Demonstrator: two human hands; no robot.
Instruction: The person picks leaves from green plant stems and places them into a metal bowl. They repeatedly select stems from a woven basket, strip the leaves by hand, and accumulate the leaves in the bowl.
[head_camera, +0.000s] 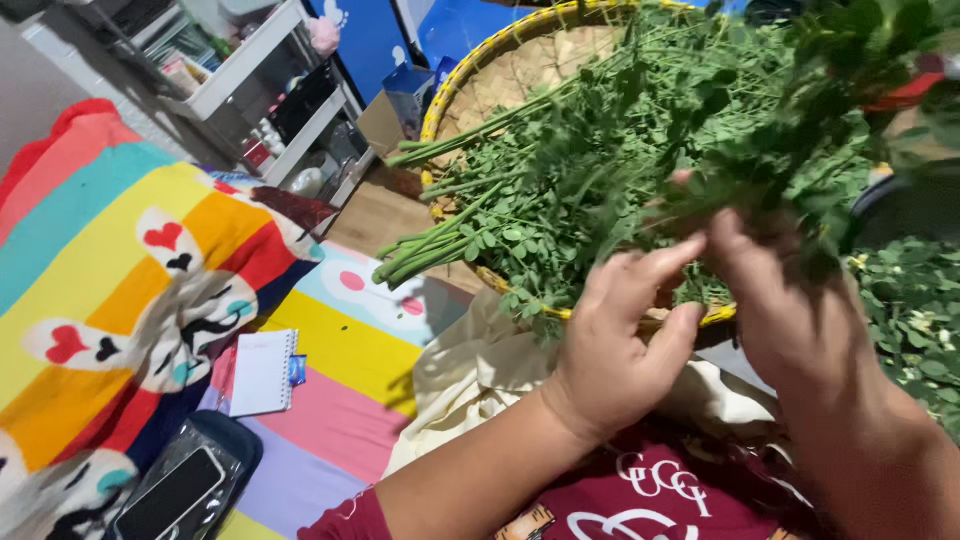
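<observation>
Bedding, striped in bright colours with a cartoon rabbit print (130, 300), fills the left of the scene; a white shelf unit (255, 60) stands far left, behind it.

- Phone in a clear pouch (175, 490): near left, flat on the bedding.
- Small spiral notepad (263, 372): just right of the rabbit print, flat.
- Cream cloth (470, 380): centre, near, rumpled under the basket's near edge.
- Round woven basket, yellow rim (470, 75): centre to far right, tilted toward the viewer.
- Leafy green sprigs (560, 190): heaped across the basket, cut stem ends pointing left past the rim.
- Left hand (615, 345): centre right, fingers curled loosely, thumb and forefinger closing toward a sprig at the basket's near rim; whether they actually pinch it cannot be told.
- Right hand (790, 310): just right of the left, fingers buried in the foliage, seemingly gripping a stalk.
- Stripped leaves (915, 320): far right, in a separate pile.

Handling note, as a judgement: steady the stalk near its thick end with one hand, run the other along it against the leaf growth, and keep bare stems apart from the leaf pile.
</observation>
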